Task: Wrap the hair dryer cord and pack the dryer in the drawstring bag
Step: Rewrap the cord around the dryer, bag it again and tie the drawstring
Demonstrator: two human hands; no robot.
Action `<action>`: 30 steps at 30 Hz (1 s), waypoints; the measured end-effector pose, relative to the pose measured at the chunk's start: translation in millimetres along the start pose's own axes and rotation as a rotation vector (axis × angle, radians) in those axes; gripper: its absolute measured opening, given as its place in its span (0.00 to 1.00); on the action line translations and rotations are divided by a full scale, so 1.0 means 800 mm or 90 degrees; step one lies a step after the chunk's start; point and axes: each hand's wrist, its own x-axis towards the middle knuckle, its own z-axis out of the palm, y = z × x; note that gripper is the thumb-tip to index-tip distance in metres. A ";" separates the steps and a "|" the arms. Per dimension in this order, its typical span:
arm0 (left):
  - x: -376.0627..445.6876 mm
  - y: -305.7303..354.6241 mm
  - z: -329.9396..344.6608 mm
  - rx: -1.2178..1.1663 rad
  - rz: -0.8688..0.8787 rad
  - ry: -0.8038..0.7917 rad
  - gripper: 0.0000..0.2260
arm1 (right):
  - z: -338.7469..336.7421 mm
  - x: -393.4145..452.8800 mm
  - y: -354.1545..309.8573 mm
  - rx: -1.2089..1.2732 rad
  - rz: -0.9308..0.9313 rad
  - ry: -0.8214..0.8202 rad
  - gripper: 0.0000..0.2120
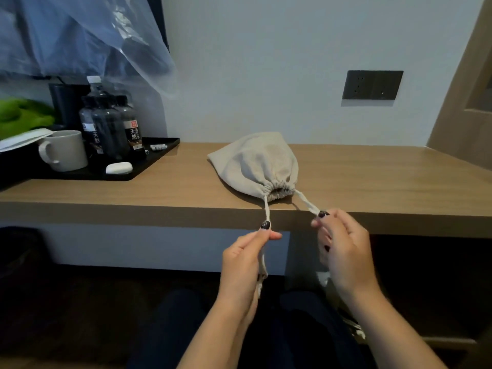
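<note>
A beige drawstring bag (257, 162) lies bulging on the wooden desk (372, 179), its gathered mouth pulled nearly closed and facing the front edge. The hair dryer and its cord are hidden from view. My left hand (246, 258) pinches the left drawstring (266, 207) just below the desk edge, and the string's loose end hangs down past my palm. My right hand (342, 251) pinches the right drawstring (306, 201) at the desk edge. Both strings run taut from the bag's mouth to my fingers.
A black tray (149, 166) at the left holds a white mug (65, 150), dark water bottles (111, 123) and a small white soap (119, 167). Clear plastic sheeting (87, 41) hangs above it. A dark wall socket plate (372, 84) sits behind the desk.
</note>
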 end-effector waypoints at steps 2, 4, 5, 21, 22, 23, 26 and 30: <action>0.004 -0.008 -0.003 0.003 -0.030 -0.009 0.09 | 0.000 -0.011 0.011 0.008 0.039 0.032 0.12; 0.008 -0.011 -0.007 0.062 -0.032 -0.034 0.08 | 0.000 -0.021 0.023 -0.036 0.042 0.040 0.14; 0.010 -0.012 -0.009 0.096 -0.021 -0.046 0.08 | -0.001 -0.027 0.028 -0.051 0.041 0.035 0.14; 0.030 -0.009 0.009 0.121 -0.081 -0.162 0.02 | -0.003 -0.048 0.064 0.095 0.278 -0.093 0.27; 0.030 -0.010 0.009 0.108 -0.069 -0.150 0.01 | -0.006 -0.041 0.067 0.112 0.284 -0.067 0.19; 0.030 -0.010 0.009 0.103 -0.058 -0.139 0.01 | -0.011 -0.033 0.069 0.117 0.292 -0.041 0.13; 0.025 -0.011 0.009 0.090 -0.045 -0.131 0.02 | -0.022 -0.016 0.077 0.067 0.302 -0.037 0.14; 0.020 -0.010 0.012 0.016 -0.087 -0.099 0.03 | -0.016 -0.016 0.081 -0.029 0.244 -0.135 0.15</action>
